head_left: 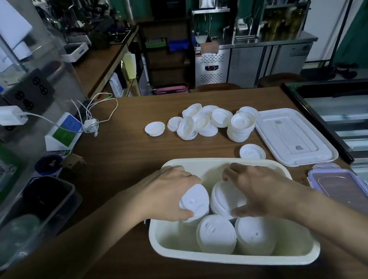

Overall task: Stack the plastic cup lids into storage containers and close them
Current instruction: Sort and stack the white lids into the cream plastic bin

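A cream storage container (pixel 221 259) stands open on the brown table in front of me. Inside it are several stacks of white cup lids. My left hand (pixel 170 194) grips one lid stack (pixel 196 202) at the container's left. My right hand (pixel 259 188) grips the neighbouring lid stack (pixel 224 199), fingers curled over its top. Two more stacks (pixel 216 233) lie nearer me in the container. Loose white lids (pixel 201 123) are piled farther back on the table, with a single lid (pixel 252 152) just behind the container. The container's white cover (pixel 290 135) lies flat at the right.
A clear lid with purple clips (pixel 350 193) lies at the right edge. A clear bin of cups (pixel 29 219) stands at the left. Chargers with white cables (pixel 95 116) and a small sign stand (pixel 65 134) sit at the back left. A glass display case (pixel 351 112) borders the right.
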A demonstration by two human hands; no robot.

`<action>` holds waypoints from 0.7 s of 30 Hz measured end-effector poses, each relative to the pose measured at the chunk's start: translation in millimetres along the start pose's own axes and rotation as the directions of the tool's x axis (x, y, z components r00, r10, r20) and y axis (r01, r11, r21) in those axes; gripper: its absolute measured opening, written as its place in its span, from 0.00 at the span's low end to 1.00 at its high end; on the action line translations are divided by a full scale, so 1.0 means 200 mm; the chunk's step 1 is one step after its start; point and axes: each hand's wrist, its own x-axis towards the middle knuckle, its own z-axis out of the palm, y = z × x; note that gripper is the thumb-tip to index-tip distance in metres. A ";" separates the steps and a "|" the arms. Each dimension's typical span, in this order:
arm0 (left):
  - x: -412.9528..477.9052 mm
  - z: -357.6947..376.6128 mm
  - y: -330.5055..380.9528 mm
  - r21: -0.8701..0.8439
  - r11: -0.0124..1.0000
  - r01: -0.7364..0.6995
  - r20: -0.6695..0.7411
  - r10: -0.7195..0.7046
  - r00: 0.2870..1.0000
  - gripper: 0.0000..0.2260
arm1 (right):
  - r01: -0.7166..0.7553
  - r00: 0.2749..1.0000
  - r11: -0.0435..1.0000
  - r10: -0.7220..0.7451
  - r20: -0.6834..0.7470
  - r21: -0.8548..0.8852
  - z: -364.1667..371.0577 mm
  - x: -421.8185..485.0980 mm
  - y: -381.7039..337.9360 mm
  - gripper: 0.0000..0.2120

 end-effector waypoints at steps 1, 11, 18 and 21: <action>0.00 0.00 0.00 0.009 1.000 0.023 0.015 -0.024 1.000 0.28 | 0.003 1.000 1.000 -0.003 0.004 0.002 0.02 0.01 0.00 0.33; 0.06 -0.02 0.02 0.063 0.990 0.127 0.122 -0.134 0.983 0.21 | 0.043 0.998 0.997 -0.040 -0.045 0.067 0.11 0.04 0.04 0.33; 0.11 -0.05 0.04 0.058 0.990 0.128 0.177 -0.137 0.975 0.22 | 0.058 0.998 0.985 -0.051 -0.047 0.161 0.11 0.03 0.05 0.32; 0.11 -0.05 0.04 0.064 0.988 0.144 0.180 -0.153 0.972 0.22 | 0.057 0.995 0.992 -0.047 -0.093 0.109 0.10 0.00 0.06 0.34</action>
